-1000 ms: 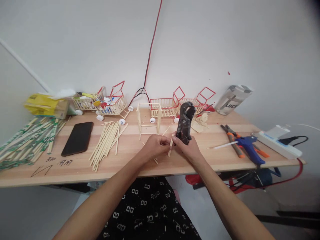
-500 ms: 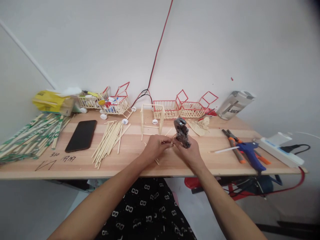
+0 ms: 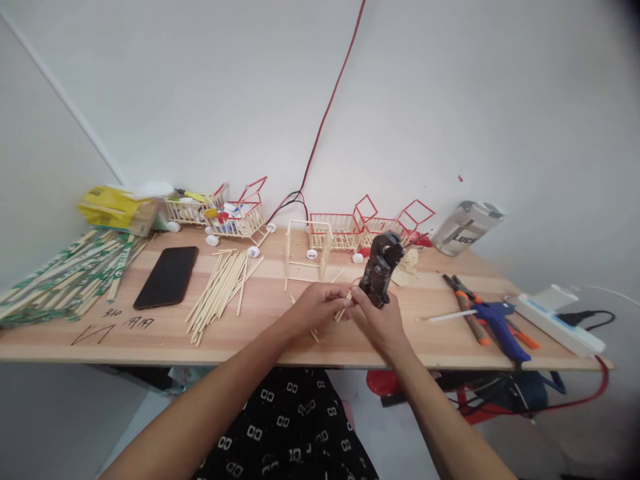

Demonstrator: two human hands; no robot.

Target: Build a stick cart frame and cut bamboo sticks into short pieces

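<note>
My left hand (image 3: 314, 308) and my right hand (image 3: 379, 321) meet over the middle of the wooden table (image 3: 260, 333). Both pinch a short wooden stick (image 3: 343, 311) between them. My right hand also grips a dark cutter tool (image 3: 381, 269), which stands upright above my fingers. A small unfinished stick frame (image 3: 306, 248) stands just behind my hands. A loose pile of bare sticks (image 3: 220, 287) lies to the left of my left hand.
A black phone (image 3: 167, 277) lies left of the sticks, beside wrapped chopsticks (image 3: 60, 280). Stick carts with red frames (image 3: 360, 227) line the wall. Orange pliers (image 3: 470, 300), a blue glue gun (image 3: 497, 317) and a power strip (image 3: 560, 310) lie to the right.
My right hand tilted the cutter down half a second ago and has raised it upright again. Both hands stayed together on the short stick. The view has shifted slightly.
</note>
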